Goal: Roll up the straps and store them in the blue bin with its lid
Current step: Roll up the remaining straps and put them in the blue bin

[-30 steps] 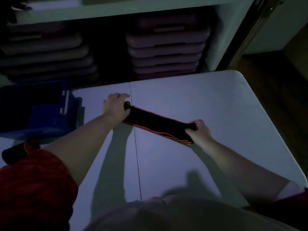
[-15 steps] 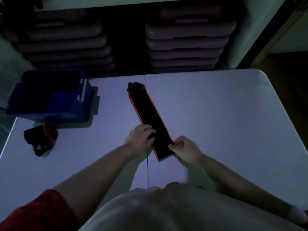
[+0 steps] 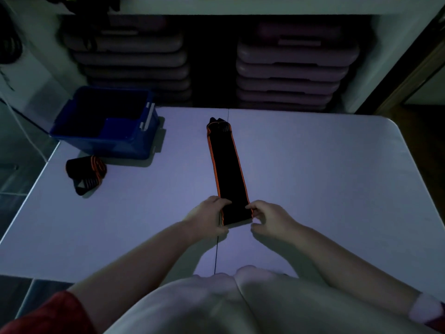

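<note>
A long black strap with orange edges (image 3: 226, 165) lies flat on the white table (image 3: 325, 177), running straight away from me. My left hand (image 3: 207, 214) pinches the left corner of its near end, and my right hand (image 3: 267, 216) pinches the right corner. A second strap, rolled up (image 3: 85, 172), lies at the left of the table. Just behind it stands the open blue bin (image 3: 106, 124), with its lid seemingly resting inside it.
Behind the table, shelves hold stacks of grey step platforms (image 3: 293, 68). The table's left edge (image 3: 31, 189) drops to a tiled floor. A seam (image 3: 216, 249) runs down the table's middle. The room is dim.
The strap, held crosswise between both hands a second ago, now lies lengthwise pointing away from me. Both hands have come together at its near end. The view has tilted up, showing the bin.
</note>
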A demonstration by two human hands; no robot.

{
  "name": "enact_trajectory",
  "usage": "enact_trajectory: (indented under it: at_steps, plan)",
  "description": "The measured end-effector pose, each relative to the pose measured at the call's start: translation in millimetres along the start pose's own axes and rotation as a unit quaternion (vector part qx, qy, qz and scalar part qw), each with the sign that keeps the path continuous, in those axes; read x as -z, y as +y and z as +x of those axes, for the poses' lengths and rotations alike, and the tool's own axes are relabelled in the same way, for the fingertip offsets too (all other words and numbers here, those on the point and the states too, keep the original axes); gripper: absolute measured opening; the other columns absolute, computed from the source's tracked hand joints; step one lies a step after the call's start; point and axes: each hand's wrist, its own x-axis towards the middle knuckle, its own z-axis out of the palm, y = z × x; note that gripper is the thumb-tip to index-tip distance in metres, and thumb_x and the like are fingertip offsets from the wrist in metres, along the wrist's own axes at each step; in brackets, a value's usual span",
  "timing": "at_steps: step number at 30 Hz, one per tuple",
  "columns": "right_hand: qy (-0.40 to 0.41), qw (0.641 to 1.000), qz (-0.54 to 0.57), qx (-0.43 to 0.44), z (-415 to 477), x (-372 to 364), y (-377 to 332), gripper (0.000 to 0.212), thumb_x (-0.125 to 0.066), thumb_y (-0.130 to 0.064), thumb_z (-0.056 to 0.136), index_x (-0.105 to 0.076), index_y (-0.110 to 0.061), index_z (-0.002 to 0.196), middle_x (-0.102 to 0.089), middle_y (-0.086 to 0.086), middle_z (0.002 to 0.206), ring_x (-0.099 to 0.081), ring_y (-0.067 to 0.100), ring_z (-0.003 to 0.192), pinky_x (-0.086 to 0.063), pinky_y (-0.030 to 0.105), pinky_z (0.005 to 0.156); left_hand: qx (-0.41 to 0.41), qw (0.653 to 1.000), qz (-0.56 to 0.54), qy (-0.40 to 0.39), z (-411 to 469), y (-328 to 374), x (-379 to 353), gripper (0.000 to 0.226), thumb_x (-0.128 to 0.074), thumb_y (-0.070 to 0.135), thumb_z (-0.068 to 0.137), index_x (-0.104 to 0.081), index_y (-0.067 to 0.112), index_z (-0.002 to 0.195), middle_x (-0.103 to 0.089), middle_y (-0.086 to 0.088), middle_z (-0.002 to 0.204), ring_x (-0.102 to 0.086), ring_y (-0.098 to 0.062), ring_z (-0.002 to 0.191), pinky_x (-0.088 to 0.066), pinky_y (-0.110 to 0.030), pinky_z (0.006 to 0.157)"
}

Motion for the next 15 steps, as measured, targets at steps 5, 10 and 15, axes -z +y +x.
enact_trajectory:
  at_steps: [5, 10, 15]
  plan:
    - [0.000, 0.998, 0.066, -0.025, 8, -6, -8, 0.034, -0.058, -0.024, 0.071, -0.060, -0.034, 0.104, -0.054, -0.015, 0.094, -0.055, 0.009, 0.091, -0.043, 0.019, 0.070, 0.072, 0.995, -0.050, 0.053, -15, 7, -15, 0.079, -0.074, 0.027, 0.072, -0.040, 0.013, 0.141, -0.045, -0.011, 0.136, -0.051, -0.027, 0.119, -0.039, -0.025, 0.095]
    - [-0.064, 0.993, 0.088, -0.054, 27, 12, -15, 0.045, -0.062, -0.017, 0.072, -0.060, -0.025, 0.116, -0.062, -0.004, 0.103, -0.059, 0.014, 0.098, -0.049, 0.026, 0.078, 0.099, 0.987, -0.094, 0.086, -16, 8, -18, 0.074, -0.080, 0.026, 0.067, -0.051, 0.014, 0.134, -0.059, -0.013, 0.122, -0.059, -0.028, 0.110, -0.048, -0.032, 0.093]
    - [-0.115, 0.992, 0.046, -0.024, 28, 8, -14, 0.079, -0.069, -0.005, 0.075, -0.036, -0.015, 0.146, -0.048, 0.005, 0.142, -0.048, 0.018, 0.131, -0.043, 0.036, 0.107, 0.110, 0.978, -0.147, 0.095, -19, 1, -13, 0.056, -0.077, 0.015, 0.072, -0.060, 0.015, 0.125, -0.067, -0.008, 0.113, -0.066, -0.021, 0.101, -0.052, -0.030, 0.092]
